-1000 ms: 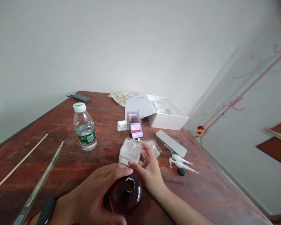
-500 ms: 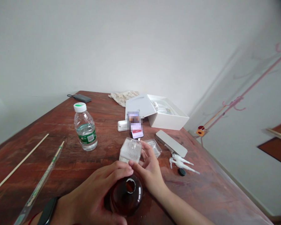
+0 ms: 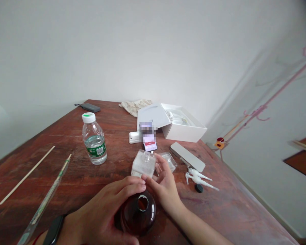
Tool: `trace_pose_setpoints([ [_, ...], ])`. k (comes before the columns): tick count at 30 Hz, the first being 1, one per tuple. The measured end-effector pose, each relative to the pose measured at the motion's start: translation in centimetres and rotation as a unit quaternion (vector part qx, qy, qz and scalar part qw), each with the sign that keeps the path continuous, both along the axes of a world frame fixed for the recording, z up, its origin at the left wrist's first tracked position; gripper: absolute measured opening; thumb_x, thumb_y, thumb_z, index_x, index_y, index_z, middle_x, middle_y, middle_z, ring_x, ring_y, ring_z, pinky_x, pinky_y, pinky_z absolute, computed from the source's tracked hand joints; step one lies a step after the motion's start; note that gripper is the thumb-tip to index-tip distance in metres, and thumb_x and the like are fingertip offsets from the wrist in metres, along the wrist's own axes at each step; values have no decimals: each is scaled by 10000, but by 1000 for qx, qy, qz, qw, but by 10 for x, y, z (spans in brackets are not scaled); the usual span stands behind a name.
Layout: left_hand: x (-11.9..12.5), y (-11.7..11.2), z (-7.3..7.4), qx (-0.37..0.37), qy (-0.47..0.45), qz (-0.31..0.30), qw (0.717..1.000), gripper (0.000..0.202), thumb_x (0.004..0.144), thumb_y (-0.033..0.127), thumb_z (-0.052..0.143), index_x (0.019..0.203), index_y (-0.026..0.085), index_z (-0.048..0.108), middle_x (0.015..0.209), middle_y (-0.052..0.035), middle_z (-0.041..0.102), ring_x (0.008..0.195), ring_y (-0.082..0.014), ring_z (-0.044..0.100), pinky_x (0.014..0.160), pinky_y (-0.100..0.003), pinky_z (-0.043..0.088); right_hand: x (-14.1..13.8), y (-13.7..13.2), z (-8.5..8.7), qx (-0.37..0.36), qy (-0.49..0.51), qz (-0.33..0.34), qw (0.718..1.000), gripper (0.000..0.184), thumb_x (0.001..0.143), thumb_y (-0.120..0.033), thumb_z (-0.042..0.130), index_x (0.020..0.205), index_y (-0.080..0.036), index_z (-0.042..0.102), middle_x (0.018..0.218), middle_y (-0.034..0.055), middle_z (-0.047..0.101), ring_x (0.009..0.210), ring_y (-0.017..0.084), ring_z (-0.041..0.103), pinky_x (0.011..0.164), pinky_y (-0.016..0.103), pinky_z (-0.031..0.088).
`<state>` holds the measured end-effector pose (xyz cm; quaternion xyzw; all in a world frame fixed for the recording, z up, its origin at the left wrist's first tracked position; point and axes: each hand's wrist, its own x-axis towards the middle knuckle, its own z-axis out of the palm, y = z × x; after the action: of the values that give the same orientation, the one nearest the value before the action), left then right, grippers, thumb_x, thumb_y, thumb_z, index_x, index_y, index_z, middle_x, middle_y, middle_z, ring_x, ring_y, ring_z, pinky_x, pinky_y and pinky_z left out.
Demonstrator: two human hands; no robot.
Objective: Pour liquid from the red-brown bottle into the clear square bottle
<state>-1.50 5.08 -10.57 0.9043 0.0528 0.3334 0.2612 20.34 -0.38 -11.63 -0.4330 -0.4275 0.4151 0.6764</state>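
Observation:
Wrapped around a dark brown bottle (image 3: 140, 219) is my left hand (image 3: 109, 207); the bottle stands upright with its round mouth uncapped. My right hand (image 3: 164, 187) has its thumb and fingers about the side of a clear, square-shouldered bottle (image 3: 144, 163) just beyond the brown one. A second clear bottle (image 3: 169, 161) stands behind my right fingers, partly hidden by them. To the right lie white pump heads (image 3: 197, 175) and a small black cap (image 3: 199, 188).
A water bottle (image 3: 95, 143) and two chopsticks, one loose (image 3: 28, 175) and one in a wrapper (image 3: 48, 197), are on the left. Farther back are a phone (image 3: 150, 143), a white case (image 3: 134, 137), an open white box (image 3: 185, 131), a grey bar (image 3: 187, 156) and a cloth (image 3: 134, 106).
The whole view has shifted slightly, so everything sits a little farther right. Both hands keep their places on the bottles.

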Motion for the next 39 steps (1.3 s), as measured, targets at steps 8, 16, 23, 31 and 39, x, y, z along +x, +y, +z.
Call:
trace_pose_setpoints([
  [8,-3,0,-1,6,10,3,1000,989,866,761,774,1638,333,329,1574,-125,601,1387,-338,651,1195,-405,532,3,2,-1,6,3,-15,1000,667,793,-280,926,1352,-324,564,1256,70,756,1081,255,774,893,387,655],
  [16,-4,0,-1,9,25,3,1000,974,885,759,756,1637,324,316,1597,-115,602,1425,-307,633,1226,-377,496,3,4,-1,20,4,-21,1000,643,788,-283,932,1330,-320,588,1274,74,756,1135,265,762,944,407,652],
  [23,-4,1,-1,6,19,-7,1000,1012,877,733,785,1659,337,279,1638,-118,562,1459,-317,603,1238,-386,483,3,3,-2,14,2,-18,1000,644,799,-320,925,1341,-324,578,1253,78,762,1140,268,762,947,417,658],
  [31,-4,1,3,1,17,-2,1000,986,870,728,797,1635,316,331,1618,-122,586,1442,-297,621,1231,-339,476,2,2,-2,4,1,-18,1000,665,798,-335,928,1355,-314,564,1262,87,754,1142,271,763,950,419,661],
  [39,-4,0,4,-16,25,3,1000,984,858,718,813,1625,333,333,1610,-129,593,1411,-329,646,1207,-391,509,1,1,0,-3,10,-15,1000,651,790,-345,937,1331,-322,574,1257,81,749,1141,274,759,922,421,673],
])
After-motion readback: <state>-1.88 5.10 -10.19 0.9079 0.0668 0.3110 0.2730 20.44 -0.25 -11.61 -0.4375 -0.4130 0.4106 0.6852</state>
